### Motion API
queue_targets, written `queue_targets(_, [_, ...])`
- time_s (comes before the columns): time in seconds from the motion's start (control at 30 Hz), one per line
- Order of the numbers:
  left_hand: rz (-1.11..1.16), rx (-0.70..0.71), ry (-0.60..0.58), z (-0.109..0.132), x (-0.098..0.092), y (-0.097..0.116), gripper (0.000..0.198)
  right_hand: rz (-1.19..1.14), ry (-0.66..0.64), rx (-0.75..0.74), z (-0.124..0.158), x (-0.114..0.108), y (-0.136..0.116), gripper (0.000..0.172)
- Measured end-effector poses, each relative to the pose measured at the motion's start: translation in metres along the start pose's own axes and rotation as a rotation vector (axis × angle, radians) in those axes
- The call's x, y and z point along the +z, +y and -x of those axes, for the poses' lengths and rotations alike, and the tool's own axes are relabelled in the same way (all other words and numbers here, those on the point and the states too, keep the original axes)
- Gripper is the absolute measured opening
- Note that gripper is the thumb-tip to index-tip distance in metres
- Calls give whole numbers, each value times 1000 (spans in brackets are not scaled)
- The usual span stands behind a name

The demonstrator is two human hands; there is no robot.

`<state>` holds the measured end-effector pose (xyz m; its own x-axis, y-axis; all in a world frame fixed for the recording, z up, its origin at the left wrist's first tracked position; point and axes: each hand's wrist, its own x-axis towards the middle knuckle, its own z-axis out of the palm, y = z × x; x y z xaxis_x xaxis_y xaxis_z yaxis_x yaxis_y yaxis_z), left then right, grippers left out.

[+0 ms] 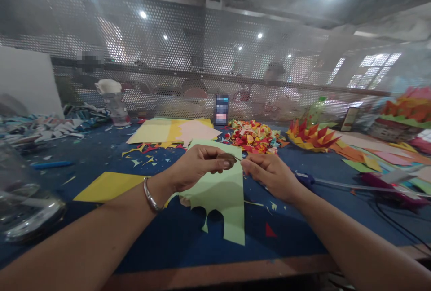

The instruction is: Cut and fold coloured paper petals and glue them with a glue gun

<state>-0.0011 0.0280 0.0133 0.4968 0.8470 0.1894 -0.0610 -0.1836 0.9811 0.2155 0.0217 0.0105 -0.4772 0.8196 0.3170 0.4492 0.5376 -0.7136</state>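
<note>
My left hand [198, 165], with a silver bangle at the wrist, pinches a small brownish rounded piece [226, 158] between thumb and fingers. Close on its right, my right hand [269, 173] has thumb and forefinger pressed together at the thin tip that sticks out from that piece. Both hands are raised over a light green paper sheet [232, 196], whose lower left edge has curved cutouts. Partly behind my left forearm lies a yellow sheet [107, 187].
Behind are stacked paper sheets [155, 131], a phone [221, 110], a heap of folded paper pieces [256, 134] and an orange-red paper flower [311, 137]. A glue gun [392, 190] with its cable is at right, a clear container [27, 210] at left.
</note>
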Motion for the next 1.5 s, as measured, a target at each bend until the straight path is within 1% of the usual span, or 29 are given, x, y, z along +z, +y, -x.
queue_targets(0.3, [-9,14,-5,1,1,1,11,-195,-38,63,0,3,5,42])
queue_targets(0.67, [-39,24,-11,1,-1,0,12,-117,-35,34,0,1,5,43])
queue_targets(0.83, [-34,37,11,1,2,0,9,-151,-38,52,0,2,6,43])
queue_targets(1.07, [-28,49,47,0,5,-6,9,-186,-38,90,-1,2,5,43])
queue_targets(1.3, [-27,55,47,0,4,-10,16,-222,-44,88,-1,3,7,41])
queue_targets(1.5, [-28,60,49,-1,4,-11,15,-204,-34,96,-2,4,7,43])
